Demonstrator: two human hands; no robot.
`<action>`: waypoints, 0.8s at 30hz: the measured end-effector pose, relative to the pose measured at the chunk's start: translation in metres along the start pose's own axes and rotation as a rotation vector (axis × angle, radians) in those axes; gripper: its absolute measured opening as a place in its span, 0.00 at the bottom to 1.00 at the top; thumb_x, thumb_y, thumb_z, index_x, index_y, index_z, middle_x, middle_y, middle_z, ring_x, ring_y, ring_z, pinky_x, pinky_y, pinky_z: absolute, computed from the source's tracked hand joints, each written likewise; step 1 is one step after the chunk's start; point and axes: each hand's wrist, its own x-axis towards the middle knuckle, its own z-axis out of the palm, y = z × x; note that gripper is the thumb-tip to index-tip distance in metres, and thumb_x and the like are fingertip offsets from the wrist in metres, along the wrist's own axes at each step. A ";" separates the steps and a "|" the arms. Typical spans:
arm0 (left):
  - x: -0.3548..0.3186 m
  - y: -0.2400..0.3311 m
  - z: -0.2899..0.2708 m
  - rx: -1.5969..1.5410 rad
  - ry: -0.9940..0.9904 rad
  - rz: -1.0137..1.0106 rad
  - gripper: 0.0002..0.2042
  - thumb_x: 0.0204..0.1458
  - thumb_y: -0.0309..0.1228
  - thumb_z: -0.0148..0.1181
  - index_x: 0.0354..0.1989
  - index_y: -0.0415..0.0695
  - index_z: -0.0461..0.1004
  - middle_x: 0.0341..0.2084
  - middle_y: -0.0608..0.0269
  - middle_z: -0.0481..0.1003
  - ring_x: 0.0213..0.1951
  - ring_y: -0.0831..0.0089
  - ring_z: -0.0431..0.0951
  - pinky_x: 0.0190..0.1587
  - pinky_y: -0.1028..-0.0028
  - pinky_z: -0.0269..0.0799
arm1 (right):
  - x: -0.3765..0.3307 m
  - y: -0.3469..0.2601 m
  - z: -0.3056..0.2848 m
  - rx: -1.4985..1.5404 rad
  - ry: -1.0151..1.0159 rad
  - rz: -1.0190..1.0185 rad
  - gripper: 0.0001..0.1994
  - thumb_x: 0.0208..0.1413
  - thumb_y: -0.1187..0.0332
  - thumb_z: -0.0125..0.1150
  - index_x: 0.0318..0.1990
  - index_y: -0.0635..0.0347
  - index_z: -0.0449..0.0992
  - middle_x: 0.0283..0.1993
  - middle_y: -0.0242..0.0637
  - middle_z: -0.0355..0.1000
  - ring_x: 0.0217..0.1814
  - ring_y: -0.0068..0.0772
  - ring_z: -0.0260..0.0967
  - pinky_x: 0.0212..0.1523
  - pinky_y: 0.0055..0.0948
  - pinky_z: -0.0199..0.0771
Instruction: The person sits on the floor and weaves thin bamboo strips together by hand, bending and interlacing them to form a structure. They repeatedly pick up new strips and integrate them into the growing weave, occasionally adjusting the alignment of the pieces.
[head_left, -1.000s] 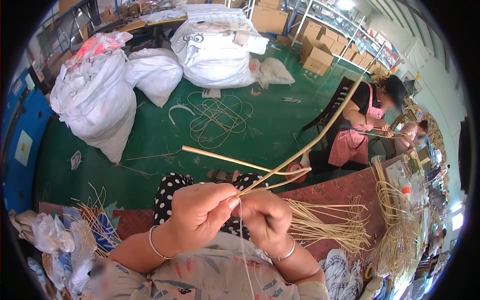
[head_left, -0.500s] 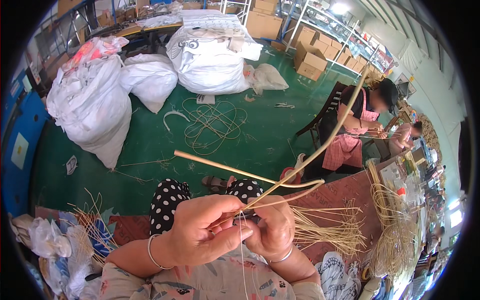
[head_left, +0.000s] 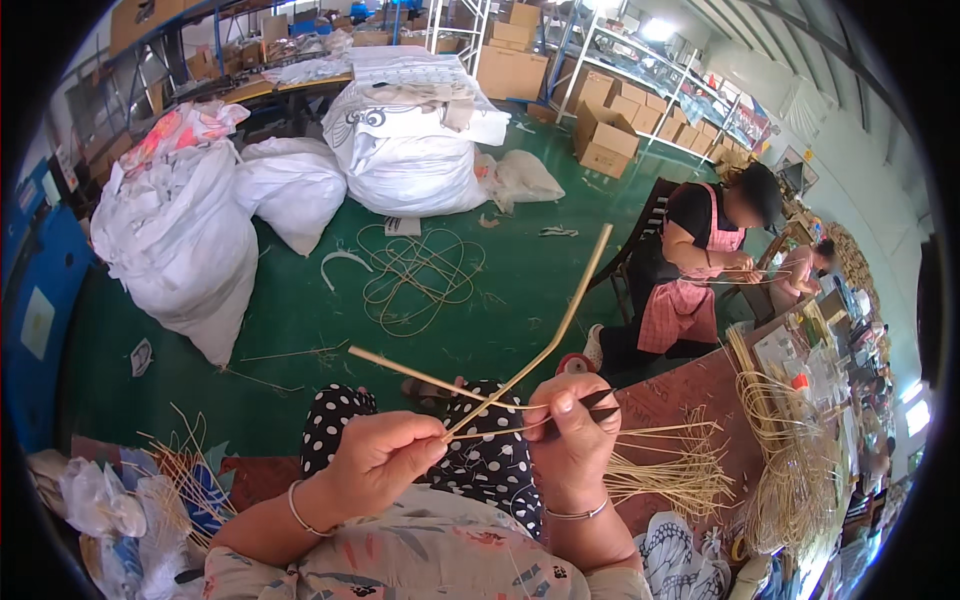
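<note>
— Where are the cane strips (head_left: pixel 545 345)?
— Crossed above her lap; the left hand (head_left: pixel 385 455) pinches them at the crossing.
— The right hand (head_left: pixel 570 440)?
— Closed on thin strands beside it, thumb up.

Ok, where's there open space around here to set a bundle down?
Bare green floor lies between the white sacks and the coil of cane, and again right of the coil toward the seated co-worker. The brown table is crowded with cane strips, and scraps clutter the lower left.
</note>
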 end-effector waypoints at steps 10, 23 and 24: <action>0.024 0.037 -0.008 -0.206 -0.068 -0.056 0.06 0.46 0.24 0.59 0.31 0.35 0.72 0.20 0.65 0.72 0.21 0.83 0.69 0.21 0.82 0.62 | -0.011 -0.001 0.010 -0.042 -0.086 -0.031 0.05 0.48 0.73 0.59 0.28 0.63 0.68 0.25 0.41 0.70 0.20 0.22 0.65 0.19 0.16 0.65; 0.001 0.053 0.008 0.339 -0.558 0.474 0.05 0.40 0.29 0.59 0.27 0.46 0.72 0.16 0.66 0.67 0.18 0.70 0.70 0.20 0.71 0.65 | 0.011 -0.050 0.020 0.233 -1.184 0.215 0.15 0.53 0.66 0.50 0.40 0.71 0.72 0.42 0.53 0.70 0.41 0.48 0.70 0.40 0.36 0.69; 0.001 0.053 0.010 0.330 -0.640 0.491 0.06 0.40 0.30 0.59 0.28 0.46 0.73 0.19 0.66 0.69 0.19 0.71 0.70 0.19 0.73 0.65 | 0.002 -0.046 0.026 0.281 -1.221 0.178 0.13 0.53 0.67 0.51 0.38 0.70 0.72 0.37 0.49 0.70 0.35 0.45 0.69 0.34 0.34 0.67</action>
